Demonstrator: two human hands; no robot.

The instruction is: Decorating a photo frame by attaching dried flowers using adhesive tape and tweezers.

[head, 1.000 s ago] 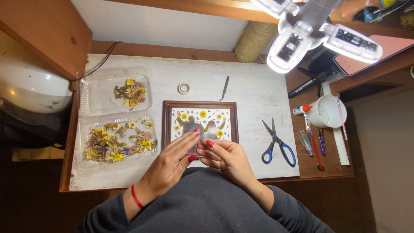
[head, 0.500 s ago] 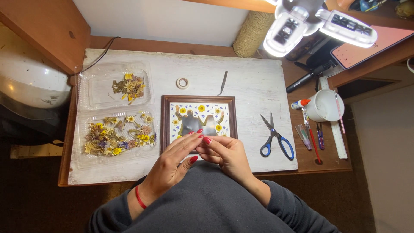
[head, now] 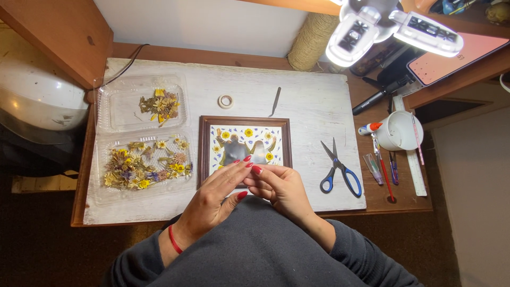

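Framed flower picture [head: 245,139] lies mid-board. Left hand [head: 212,199] and right hand [head: 279,186] meet at its six o'clock edge, fingertips pinched; contents unclear. A slip could smudge petals.

Dark grey sleeves; red band on left wrist [head: 175,239]; red-painted nails.

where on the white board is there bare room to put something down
Bare board lies between the scissors and the picture frame, along the top edge right of the tweezers, and between the tape roll and the upper tray. The left side is crowded with both flower trays; the left hand and right hand cover the frame's near edge.
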